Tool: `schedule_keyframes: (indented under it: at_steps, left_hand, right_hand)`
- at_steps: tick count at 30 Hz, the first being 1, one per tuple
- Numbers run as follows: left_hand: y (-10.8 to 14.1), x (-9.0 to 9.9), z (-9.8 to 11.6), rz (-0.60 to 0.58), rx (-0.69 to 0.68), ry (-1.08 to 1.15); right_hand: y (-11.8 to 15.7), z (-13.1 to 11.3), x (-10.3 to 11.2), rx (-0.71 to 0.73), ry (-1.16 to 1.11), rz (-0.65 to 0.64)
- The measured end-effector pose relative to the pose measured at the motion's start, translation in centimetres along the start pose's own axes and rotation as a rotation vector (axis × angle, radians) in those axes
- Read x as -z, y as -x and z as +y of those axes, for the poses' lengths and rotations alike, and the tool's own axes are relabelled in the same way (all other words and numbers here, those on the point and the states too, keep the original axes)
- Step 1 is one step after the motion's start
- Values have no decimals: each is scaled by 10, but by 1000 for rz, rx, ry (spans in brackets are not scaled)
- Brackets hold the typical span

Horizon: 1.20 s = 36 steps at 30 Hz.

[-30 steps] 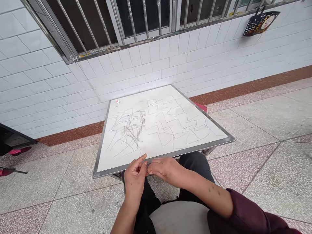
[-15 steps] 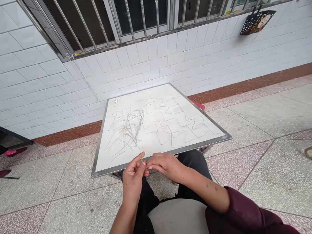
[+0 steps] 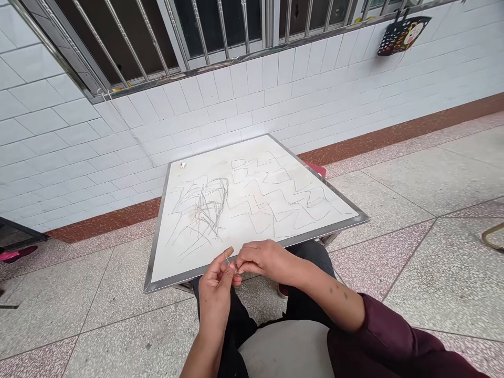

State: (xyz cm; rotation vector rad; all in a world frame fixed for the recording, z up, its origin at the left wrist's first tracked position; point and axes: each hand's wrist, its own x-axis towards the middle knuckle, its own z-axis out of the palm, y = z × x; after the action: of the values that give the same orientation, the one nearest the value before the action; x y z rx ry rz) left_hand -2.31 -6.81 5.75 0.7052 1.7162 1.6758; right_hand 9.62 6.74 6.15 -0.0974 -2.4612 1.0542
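Close together at the near edge of the white table (image 3: 159, 270), both my hands work on one thin wire (image 3: 227, 256). My left hand (image 3: 214, 291) pinches the wire between thumb and fingers, and a light strand shows near its raised forefinger. My right hand (image 3: 268, 261) has thumb and forefinger pressed together at the wire's other side, almost touching the left fingertips. How the wire is bent between the fingers is too small to make out. On the tabletop lie a tangled pile of thin dark wires (image 3: 214, 199) at left and several zigzag wires (image 3: 275, 212) spread at right.
A small white-and-red object (image 3: 182, 165) sits at the table's far left corner. The table stands against a tiled wall (image 3: 220, 113) below a barred window. A black basket (image 3: 403, 37) hangs at upper right. A red stool (image 3: 315, 168) shows partly behind the table.
My right hand has risen and tilted slightly, still close to the left fingers. My left hand keeps its pinch. The whole view has shifted a little.
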Motion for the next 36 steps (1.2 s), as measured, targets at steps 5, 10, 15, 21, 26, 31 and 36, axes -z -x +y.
schedule_keyframes:
  at_steps: [5, 10, 15, 21, 26, 31, 36]
  left_hand:
    - [1, -1, 7, 35, -4, 29]
    - [3, -1, 11, -36, 9, 50]
    - [3, 0, 11, -69, 46, 96]
    - [4, -1, 10, -99, 95, 128]
    - [3, 0, 2, -156, 103, 108]
    - [1, 4, -6, -136, 92, 135]
    - [1, 2, -7, -78, 74, 80]
  right_hand:
    - [0, 4, -3, -156, -195, 119]
    - [0, 3, -8, -231, -437, 155]
    - [1, 13, -16, -297, -752, 170]
    - [2, 26, -17, -285, -970, 134]
    - [4, 26, -16, -304, -987, 155]
    - [6, 38, -7, -342, -929, 344]
    - [6, 35, 8, -394, -564, 633]
